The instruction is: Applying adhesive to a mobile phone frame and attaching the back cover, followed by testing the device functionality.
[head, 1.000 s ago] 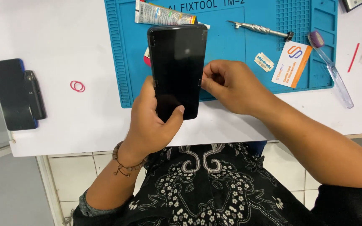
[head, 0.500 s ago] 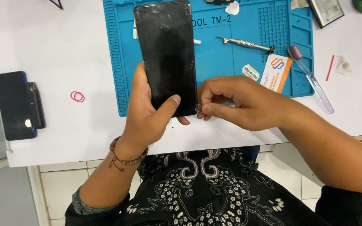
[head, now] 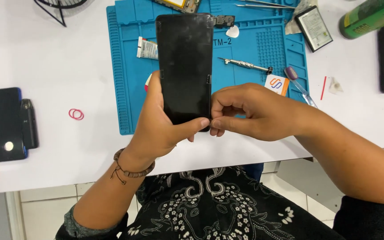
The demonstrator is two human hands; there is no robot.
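My left hand (head: 163, 126) grips the black smartphone (head: 185, 69) upright above the blue repair mat (head: 254, 49), thumb across its lower edge. My right hand (head: 250, 111) pinches closed at the lower right corner. Step in hand: working that edge; a steady, light pull seems required.

The phone (head: 185, 66) hides part of the glue tube (head: 147, 48); the green can (head: 370, 12) is cut off.
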